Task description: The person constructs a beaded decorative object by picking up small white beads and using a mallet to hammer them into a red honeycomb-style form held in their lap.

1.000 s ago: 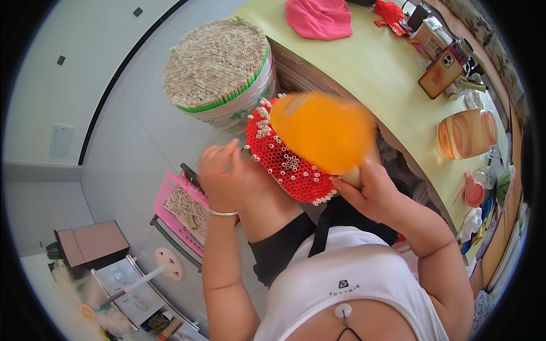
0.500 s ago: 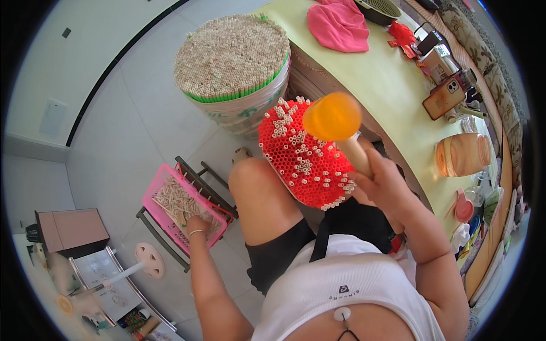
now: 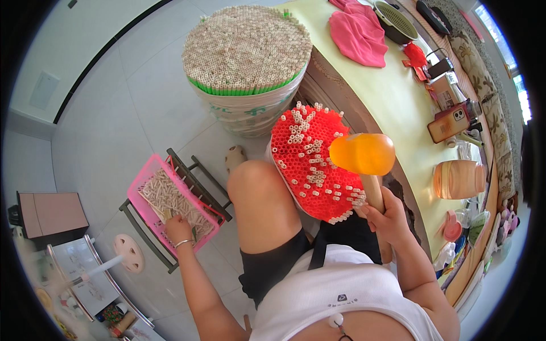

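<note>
My right hand [image 3: 391,215] is closed around the wooden handle of a mallet [image 3: 364,154] with a translucent orange head. The mallet head is raised over the right side of a bundle of red tubes [image 3: 290,165] by my knees. Short whitish hollow plugs [image 3: 314,171] stick up from some of the tubes; many others show open ends. My left hand [image 3: 179,230] reaches into a pink basket [image 3: 138,183] with loose whitish plugs [image 3: 176,196]. Its fingers are bent together among the plugs, and what they hold, if anything, is hidden.
The basket rests on a dark-framed stool [image 3: 211,179]. Beyond my knee stands a large wrapped bundle of green tubes [image 3: 244,91] topped with whitish plugs. A yellow-covered table [image 3: 392,96] on the right bears a pink cloth [image 3: 358,37], a phone [image 3: 447,125] and a glass jar [image 3: 458,179].
The view has shifted. My right hand has swung the mallet to a different tilt, its head now farther right over the red bundle. My left hand has moved within the basket.
</note>
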Motion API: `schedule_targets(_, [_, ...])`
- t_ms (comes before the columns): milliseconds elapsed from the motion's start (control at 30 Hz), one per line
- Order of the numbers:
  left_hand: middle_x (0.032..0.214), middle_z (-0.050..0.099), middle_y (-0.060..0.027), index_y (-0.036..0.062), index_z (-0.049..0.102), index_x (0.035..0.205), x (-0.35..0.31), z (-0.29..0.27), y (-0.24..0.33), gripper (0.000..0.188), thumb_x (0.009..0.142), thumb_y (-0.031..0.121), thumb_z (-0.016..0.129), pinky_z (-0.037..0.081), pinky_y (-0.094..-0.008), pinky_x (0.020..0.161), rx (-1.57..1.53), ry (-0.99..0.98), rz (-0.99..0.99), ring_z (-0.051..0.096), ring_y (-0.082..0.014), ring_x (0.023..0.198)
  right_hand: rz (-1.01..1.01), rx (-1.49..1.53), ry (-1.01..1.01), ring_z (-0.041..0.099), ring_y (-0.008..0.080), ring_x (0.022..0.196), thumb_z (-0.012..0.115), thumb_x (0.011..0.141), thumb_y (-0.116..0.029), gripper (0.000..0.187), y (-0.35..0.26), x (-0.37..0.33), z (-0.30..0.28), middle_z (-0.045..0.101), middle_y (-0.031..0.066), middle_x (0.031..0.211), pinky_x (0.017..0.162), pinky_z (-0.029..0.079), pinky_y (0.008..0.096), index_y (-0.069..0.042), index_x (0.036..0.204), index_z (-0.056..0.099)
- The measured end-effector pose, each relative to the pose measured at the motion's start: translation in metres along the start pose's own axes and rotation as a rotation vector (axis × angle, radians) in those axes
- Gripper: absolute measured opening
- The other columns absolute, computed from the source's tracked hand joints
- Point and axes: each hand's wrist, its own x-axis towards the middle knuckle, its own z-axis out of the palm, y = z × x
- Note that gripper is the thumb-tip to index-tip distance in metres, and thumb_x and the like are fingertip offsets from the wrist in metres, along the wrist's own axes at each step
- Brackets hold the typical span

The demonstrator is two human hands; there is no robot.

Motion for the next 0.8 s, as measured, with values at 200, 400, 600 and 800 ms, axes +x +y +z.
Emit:
schedule_targets(200, [0.07, 0.062, -0.0041, -0.0017, 0.068, 0.08, -0.05, -0.047, 0.037, 0.009, 0.084, 0.005, 0.072, 0.043, -0.0259, 0.054, -1.281, 0.228, 0.238, 0.052, -0.0111, 0.057, -0.136, -0.092, -0.02, 0.057, 0.0088, 0.053, 0.076, 0.089, -0.018, 0.035, 0.005, 0.008, 0.002, 0.062, 0.0051, 0.074, 0.049, 0.047, 0.0248, 0.0, 0.113, 0.058])
schedule_targets(400, [0.081, 0.067, -0.0026, -0.0035, 0.073, 0.101, -0.146, -0.101, 0.174, 0.015, 0.086, -0.002, 0.071, 0.043, -0.0211, 0.056, -1.346, -0.033, 0.695, 0.056, -0.0072, 0.062, -0.054, 0.064, -0.088, 0.055, 0.0083, 0.054, 0.074, 0.092, -0.021, 0.035, 0.01, 0.011, -0.001, 0.06, 0.0026, 0.073, 0.049, 0.046, 0.0243, -0.002, 0.116, 0.057])
schedule_targets(600, [0.084, 0.067, -0.001, -0.0026, 0.073, 0.103, -0.185, -0.101, 0.267, 0.02, 0.084, -0.006, 0.073, 0.047, -0.0197, 0.062, -1.221, -0.081, 0.938, 0.06, -0.0047, 0.073, -0.06, 0.128, -0.12, 0.054, 0.0077, 0.053, 0.071, 0.094, -0.022, 0.032, 0.012, 0.01, -0.007, 0.061, 0.0017, 0.074, 0.049, 0.046, 0.024, -0.003, 0.115, 0.057])
schedule_targets(800, [0.084, 0.069, -0.0046, 0.0086, 0.074, 0.089, -0.186, -0.094, 0.292, 0.011, 0.079, 0.008, 0.077, 0.052, -0.0332, 0.065, -0.595, 0.49, 1.23, 0.065, -0.0236, 0.076, -0.107, 0.169, -0.147, 0.055, 0.0085, 0.053, 0.072, 0.093, -0.023, 0.03, 0.014, 0.012, -0.013, 0.061, 0.0031, 0.075, 0.048, 0.046, 0.0242, -0.003, 0.111, 0.057])
